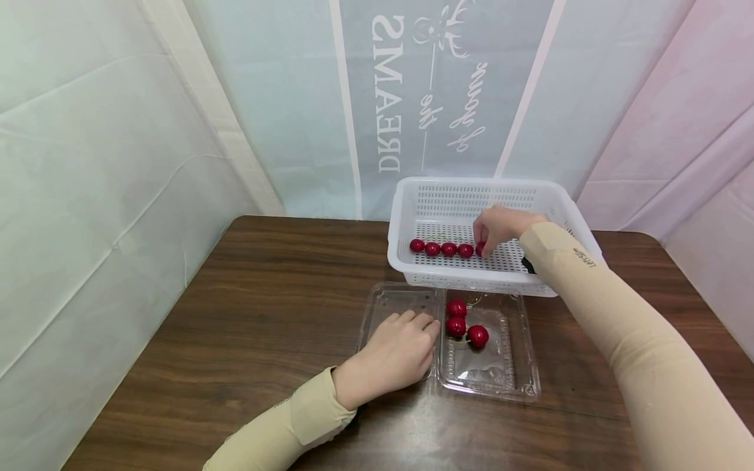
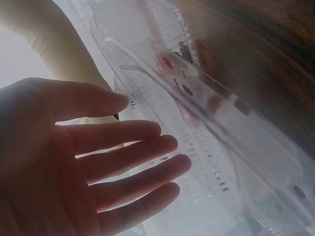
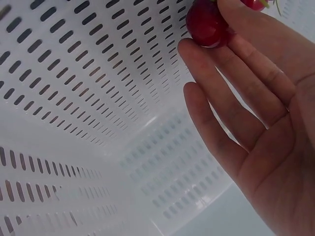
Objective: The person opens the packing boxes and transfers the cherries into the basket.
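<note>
Item held: one dark red cherry, located inside the white basket, just beside the right-hand end of a row of four cherries. I find the right hand clamped on it, thumb against fingertips, with the two outer fingers extended clear of the fruit. Whether the cherry bears on the basket floor I cannot tell from my views.

The left hand lies over the lid of the clear box; in its wrist view the fingers are straight, spread apart and holding nothing. I cannot confirm how firmly, if at all, it presses. Three more cherries sit in the box, which rests on the tabletop in front of the basket.

Handling assessment: I rate the cherry as light, smooth-skinned and probably slippery. It is round and likely to roll if released with a sideways push. If real, it would bruise; I cannot verify that it is. I recommend a gentle pinch across the widest part, pads on opposite sides, avoiding any pull on a stem. The box looks thin and flexible, best steadied at its rim.
</note>
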`<state>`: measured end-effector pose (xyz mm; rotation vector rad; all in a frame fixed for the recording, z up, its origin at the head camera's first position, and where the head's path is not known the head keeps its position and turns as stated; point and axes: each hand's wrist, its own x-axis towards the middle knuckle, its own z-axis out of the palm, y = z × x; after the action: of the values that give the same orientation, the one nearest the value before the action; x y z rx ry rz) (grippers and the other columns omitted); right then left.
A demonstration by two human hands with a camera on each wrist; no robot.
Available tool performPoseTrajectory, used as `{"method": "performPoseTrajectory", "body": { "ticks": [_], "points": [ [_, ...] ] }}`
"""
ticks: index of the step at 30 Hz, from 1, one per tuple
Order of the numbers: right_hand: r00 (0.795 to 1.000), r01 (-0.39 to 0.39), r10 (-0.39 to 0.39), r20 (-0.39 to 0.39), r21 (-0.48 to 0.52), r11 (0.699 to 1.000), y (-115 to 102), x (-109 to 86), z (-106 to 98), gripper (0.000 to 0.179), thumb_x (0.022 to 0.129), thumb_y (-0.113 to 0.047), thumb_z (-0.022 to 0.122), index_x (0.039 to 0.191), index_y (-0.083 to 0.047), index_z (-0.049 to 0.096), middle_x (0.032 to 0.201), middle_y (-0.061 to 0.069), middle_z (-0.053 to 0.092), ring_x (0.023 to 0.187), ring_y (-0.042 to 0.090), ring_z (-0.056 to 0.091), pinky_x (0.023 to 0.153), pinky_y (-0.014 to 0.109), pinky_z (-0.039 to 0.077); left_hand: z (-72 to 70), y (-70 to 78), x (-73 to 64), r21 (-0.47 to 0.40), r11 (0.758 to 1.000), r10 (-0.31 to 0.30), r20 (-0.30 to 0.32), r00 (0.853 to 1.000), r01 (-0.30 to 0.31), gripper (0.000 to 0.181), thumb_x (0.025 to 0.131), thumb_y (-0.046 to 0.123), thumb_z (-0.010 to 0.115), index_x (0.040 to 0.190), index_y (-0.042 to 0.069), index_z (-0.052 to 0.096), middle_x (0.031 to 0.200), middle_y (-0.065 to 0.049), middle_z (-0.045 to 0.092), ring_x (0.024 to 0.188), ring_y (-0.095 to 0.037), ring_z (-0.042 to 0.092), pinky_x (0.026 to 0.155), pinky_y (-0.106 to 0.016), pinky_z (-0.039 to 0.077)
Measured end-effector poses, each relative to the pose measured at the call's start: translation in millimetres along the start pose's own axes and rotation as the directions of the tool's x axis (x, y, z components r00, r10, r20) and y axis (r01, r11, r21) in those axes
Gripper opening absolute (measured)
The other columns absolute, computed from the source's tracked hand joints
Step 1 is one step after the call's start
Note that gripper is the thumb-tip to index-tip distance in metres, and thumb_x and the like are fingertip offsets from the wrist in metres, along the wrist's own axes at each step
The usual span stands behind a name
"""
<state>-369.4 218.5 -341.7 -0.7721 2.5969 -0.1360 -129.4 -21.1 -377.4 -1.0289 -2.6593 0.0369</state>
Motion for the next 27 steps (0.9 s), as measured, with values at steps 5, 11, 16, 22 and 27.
{"method": "performPoseTrajectory", "body": {
  "ticks": [5,11,16,22,27],
  "points": [
    [1.0,0.003,-0.003,0.009,0.008,1.0,0.9,0.1,-0.1,0.031,0.068,-0.012,0.082,0.095,-0.004,0.068,0.091,0.008,0.072,0.084,0.018,0.064,0.078,0.039,0.051,-0.1,0.9,-0.5,0.009,1.0,0.001,-0.018,1.0,-0.001,0.025,0.086,0.025,0.058,0.106,0.012,0.066,0.101,0.003,0.066,0.083,-0.015,0.06,0.062,-0.026,0.045],
    [1.0,0.011,-0.011,0.019,0.006,1.0,1.2,0.8,0.1,0.031,0.069,-0.013,0.081,0.096,-0.005,0.068,0.094,0.01,0.072,0.087,0.019,0.064,0.08,0.04,0.05,0.1,1.8,-0.6,0.012,1.0,0.005,-0.029,1.0,-0.005,0.024,0.086,0.025,0.058,0.105,0.013,0.066,0.099,0.003,0.066,0.081,-0.015,0.06,0.06,-0.026,0.045],
    [1.0,0.015,-0.015,0.027,0.016,1.0,0.7,1.0,0.6,0.032,0.069,-0.012,0.08,0.097,-0.004,0.068,0.095,0.013,0.072,0.087,0.021,0.065,0.08,0.04,0.051,0.3,2.3,-1.1,0.01,1.0,0.009,-0.034,0.999,-0.009,0.024,0.086,0.025,0.059,0.105,0.013,0.067,0.1,0.003,0.067,0.082,-0.015,0.06,0.061,-0.025,0.045],
    [1.0,0.004,-0.005,0.023,0.02,1.0,1.1,2.0,1.3,0.034,0.068,-0.011,0.081,0.098,-0.004,0.067,0.097,0.013,0.071,0.089,0.021,0.065,0.081,0.041,0.051,-0.1,2.3,-1.7,0.014,1.0,0.01,-0.036,0.999,-0.009,0.024,0.086,0.025,0.059,0.105,0.013,0.067,0.101,0.003,0.067,0.082,-0.015,0.061,0.061,-0.026,0.045],
    [1.0,0.015,-0.016,0.019,0.02,1.0,-0.3,1.4,0.4,0.034,0.068,-0.011,0.081,0.098,-0.004,0.067,0.097,0.014,0.071,0.089,0.022,0.065,0.081,0.041,0.051,0.0,2.6,-1.8,0.015,1.0,0.009,-0.038,0.999,-0.009,0.024,0.086,0.025,0.059,0.105,0.013,0.067,0.101,0.003,0.067,0.082,-0.014,0.061,0.061,-0.025,0.045]
  ]
}}
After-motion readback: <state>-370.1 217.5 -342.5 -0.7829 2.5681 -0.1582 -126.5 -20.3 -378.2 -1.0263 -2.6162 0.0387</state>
